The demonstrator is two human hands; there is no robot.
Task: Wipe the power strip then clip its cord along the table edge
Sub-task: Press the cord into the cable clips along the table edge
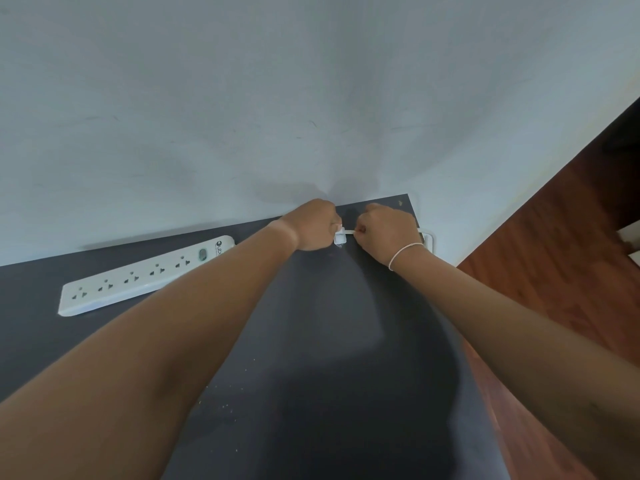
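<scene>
A white power strip (145, 276) with several sockets and a green switch lies on the dark grey table (311, 341), along its far edge by the wall. Its white cord (349, 232) shows between my two hands near the table's far right corner. My left hand (311, 225) is closed on a small clear-white cable clip (339, 237) that sits on the tabletop. My right hand (389, 232) pinches the cord just right of the clip. More cord loops past the table's right edge (428, 239).
A pale blue-grey wall (277, 98) rises directly behind the table. Reddish wooden floor (554, 271) lies to the right of the table. Small pale crumbs dot the tabletop near the front.
</scene>
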